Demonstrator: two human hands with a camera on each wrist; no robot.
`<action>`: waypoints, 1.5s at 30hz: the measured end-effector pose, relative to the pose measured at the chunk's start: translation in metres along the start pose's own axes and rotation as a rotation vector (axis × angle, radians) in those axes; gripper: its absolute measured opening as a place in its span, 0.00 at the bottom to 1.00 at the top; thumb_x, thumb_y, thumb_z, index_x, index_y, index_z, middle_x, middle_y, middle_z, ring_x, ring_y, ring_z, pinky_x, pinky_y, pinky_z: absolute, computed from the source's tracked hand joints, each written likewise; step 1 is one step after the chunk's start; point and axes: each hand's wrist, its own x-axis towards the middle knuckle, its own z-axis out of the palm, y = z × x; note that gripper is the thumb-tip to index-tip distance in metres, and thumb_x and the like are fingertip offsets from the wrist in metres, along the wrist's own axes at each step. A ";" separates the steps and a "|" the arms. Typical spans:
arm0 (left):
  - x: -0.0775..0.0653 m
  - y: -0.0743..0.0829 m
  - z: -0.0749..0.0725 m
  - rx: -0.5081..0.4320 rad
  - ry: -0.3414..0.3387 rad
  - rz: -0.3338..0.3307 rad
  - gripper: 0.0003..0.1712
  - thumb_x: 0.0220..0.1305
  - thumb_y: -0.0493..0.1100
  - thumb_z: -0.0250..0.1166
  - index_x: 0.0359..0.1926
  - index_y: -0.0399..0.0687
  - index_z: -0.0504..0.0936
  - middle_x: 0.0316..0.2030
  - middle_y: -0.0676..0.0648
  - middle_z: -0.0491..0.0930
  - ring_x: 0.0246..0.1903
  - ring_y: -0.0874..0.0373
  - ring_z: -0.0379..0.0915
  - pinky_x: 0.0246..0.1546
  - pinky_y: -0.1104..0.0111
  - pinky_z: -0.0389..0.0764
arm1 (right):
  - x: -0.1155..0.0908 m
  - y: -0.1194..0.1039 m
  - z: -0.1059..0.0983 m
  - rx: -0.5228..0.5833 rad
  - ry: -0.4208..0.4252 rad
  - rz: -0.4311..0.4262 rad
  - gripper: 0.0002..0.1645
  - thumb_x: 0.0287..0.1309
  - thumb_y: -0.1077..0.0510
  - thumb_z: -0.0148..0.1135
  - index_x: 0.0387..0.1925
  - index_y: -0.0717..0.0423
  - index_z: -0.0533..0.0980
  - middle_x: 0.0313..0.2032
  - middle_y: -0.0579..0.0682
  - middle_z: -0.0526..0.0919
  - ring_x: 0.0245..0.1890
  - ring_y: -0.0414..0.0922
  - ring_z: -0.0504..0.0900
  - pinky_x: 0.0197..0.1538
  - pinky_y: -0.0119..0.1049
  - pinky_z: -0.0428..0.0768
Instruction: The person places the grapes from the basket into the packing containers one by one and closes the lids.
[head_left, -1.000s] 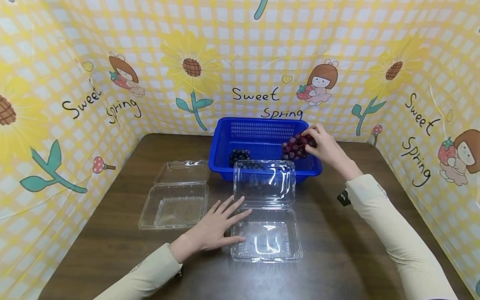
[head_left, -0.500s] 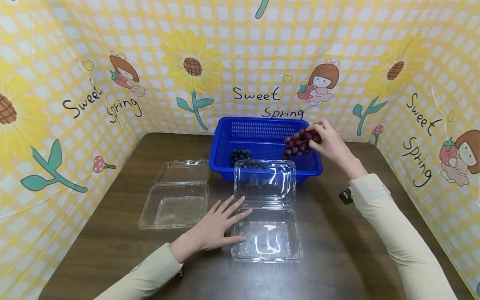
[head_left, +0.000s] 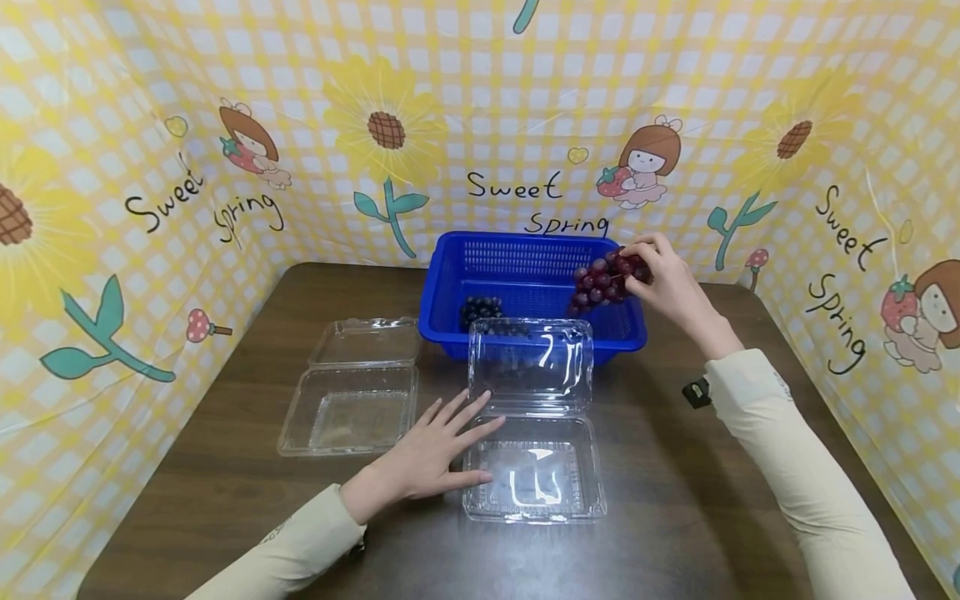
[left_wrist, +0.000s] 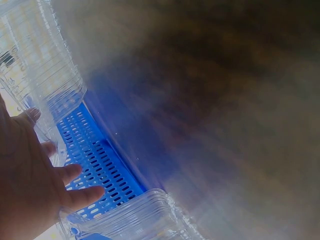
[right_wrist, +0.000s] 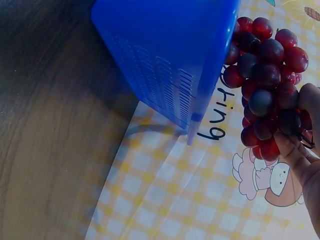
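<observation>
My right hand (head_left: 671, 283) pinches the top of a bunch of red grapes (head_left: 597, 284), held over the right end of the blue basket (head_left: 637, 333). In the right wrist view the red grapes (right_wrist: 267, 80) hang beside the basket's rim, fingers and thumb at their stem end. A bunch of dark grapes (head_left: 480, 312) lies inside the basket, partly behind a raised clear lid. My left hand (head_left: 423, 458) is spread, fingers straight, its tips at the left edge of the nearer clear plastic clamshell box (head_left: 532, 483). The left wrist view shows its fingers (left_wrist: 85, 197) against the clear plastic.
Left of that box, a second clear clamshell (head_left: 352, 417) lies opened flat on the brown wooden table (head_left: 652, 517). A yellow checked cloth (head_left: 510, 117) with printed sunflowers and figures walls the table at the back and both sides.
My right hand has lifted the red grapes slightly and carried them to the right, toward the basket's right end. My left hand and both clamshells have stayed put.
</observation>
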 end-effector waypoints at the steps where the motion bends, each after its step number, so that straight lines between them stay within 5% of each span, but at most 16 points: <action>1: 0.000 0.000 0.000 -0.002 -0.002 -0.001 0.42 0.59 0.75 0.40 0.71 0.70 0.48 0.73 0.51 0.36 0.71 0.45 0.37 0.63 0.41 0.51 | 0.000 0.000 -0.001 -0.003 0.003 -0.001 0.18 0.51 0.67 0.62 0.46 0.60 0.74 0.51 0.59 0.69 0.42 0.53 0.76 0.39 0.48 0.77; 39: 0.000 0.001 -0.002 -0.008 -0.015 -0.006 0.42 0.59 0.76 0.40 0.71 0.70 0.46 0.73 0.51 0.35 0.71 0.44 0.35 0.63 0.40 0.50 | -0.015 0.003 -0.019 -0.059 0.106 -0.013 0.19 0.49 0.66 0.63 0.46 0.58 0.75 0.51 0.59 0.70 0.33 0.48 0.74 0.25 0.38 0.72; 45: 0.000 0.000 0.000 -0.002 -0.013 -0.008 0.42 0.59 0.76 0.40 0.72 0.70 0.46 0.73 0.51 0.35 0.71 0.44 0.35 0.63 0.41 0.51 | -0.014 0.003 -0.021 -0.049 0.127 -0.039 0.19 0.48 0.67 0.63 0.45 0.60 0.75 0.50 0.60 0.70 0.41 0.52 0.74 0.31 0.40 0.74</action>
